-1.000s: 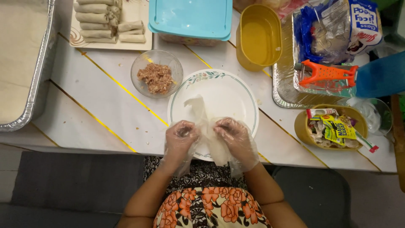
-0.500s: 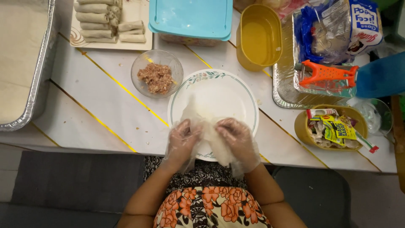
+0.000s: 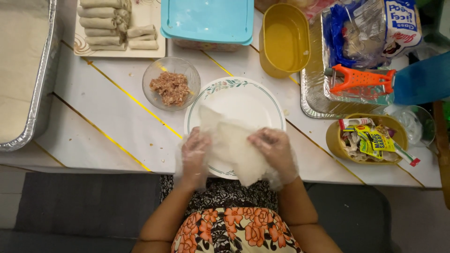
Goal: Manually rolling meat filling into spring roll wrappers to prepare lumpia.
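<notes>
Left hand (image 3: 196, 152) and right hand (image 3: 274, 150), both in clear plastic gloves, pinch opposite edges of a thin pale wrapper (image 3: 234, 147) held over the near rim of the plate (image 3: 243, 96). The gloves blur the fingertips, so the exact grip on each edge is hard to make out. The wrapper hides the plate's near part; its lower corner hangs past the surface (image 3: 108, 122) edge. The foil tray (image 3: 28, 79) at left and the plate of rolls (image 3: 117, 28) at top are cut off by the frame. A glass bowl (image 3: 171, 84) of minced filling stands just beside the plate. Compared with half a second ago, the wrapper is spread wider and the hands are further apart.
</notes>
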